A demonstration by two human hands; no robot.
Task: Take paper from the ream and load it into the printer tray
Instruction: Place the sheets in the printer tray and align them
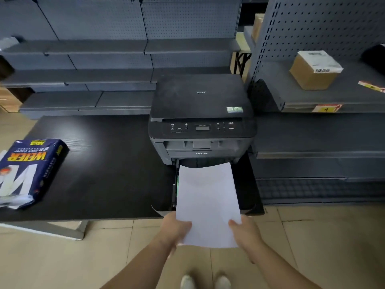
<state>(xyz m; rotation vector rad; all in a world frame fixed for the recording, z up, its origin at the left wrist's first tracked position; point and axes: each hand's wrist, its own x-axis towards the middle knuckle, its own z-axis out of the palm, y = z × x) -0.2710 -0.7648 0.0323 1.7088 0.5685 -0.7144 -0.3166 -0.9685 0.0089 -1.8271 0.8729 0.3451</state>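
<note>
A white stack of paper (pixel 207 197) hangs over the pulled-out printer tray (pixel 245 184), its far edge near the printer's front. My left hand (pixel 174 229) grips the paper's near left corner and my right hand (pixel 243 231) grips the near right corner. The black printer (pixel 201 113) stands on the dark table (pixel 108 174). The blue ream (pixel 27 170), torn open at its near end, lies at the table's left edge.
Grey metal shelves line the back wall. On the right, a shelf unit holds a cardboard box (pixel 314 69). Tiled floor lies below the table's front edge, where my shoes (pixel 205 282) show.
</note>
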